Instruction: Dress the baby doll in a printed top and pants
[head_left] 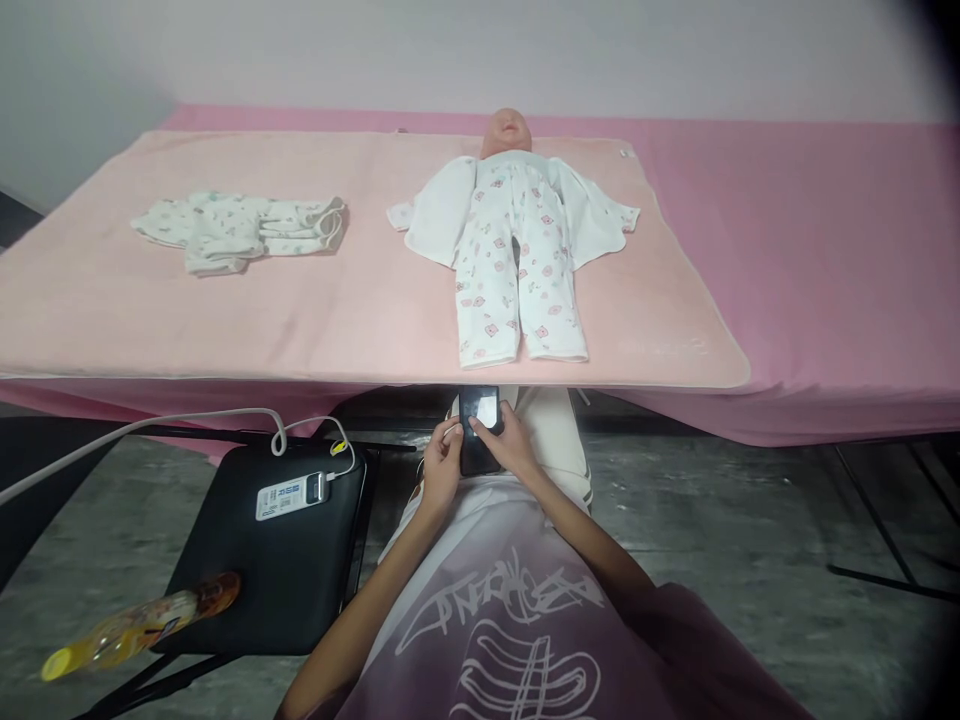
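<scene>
We're thumbing a black rectangular phone [478, 460] | left hand [443, 463], right hand [514, 443] half-curled, gripping its sides | reaching white printed cloth trousers [486, 290] beyond would mean letting go

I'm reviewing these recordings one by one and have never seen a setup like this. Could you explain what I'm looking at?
There is no machine here: you see a person's own bare hands. The one picture comes from a camera worn on their head, looking forward and down. The left hand and right hand hold a black phone just below the table edge. On the pale pink mat lies a doll, with a white top spread out and patterned trousers over its body. To the left lies a patterned garment. A black seat bears a white device with a cable.
</scene>
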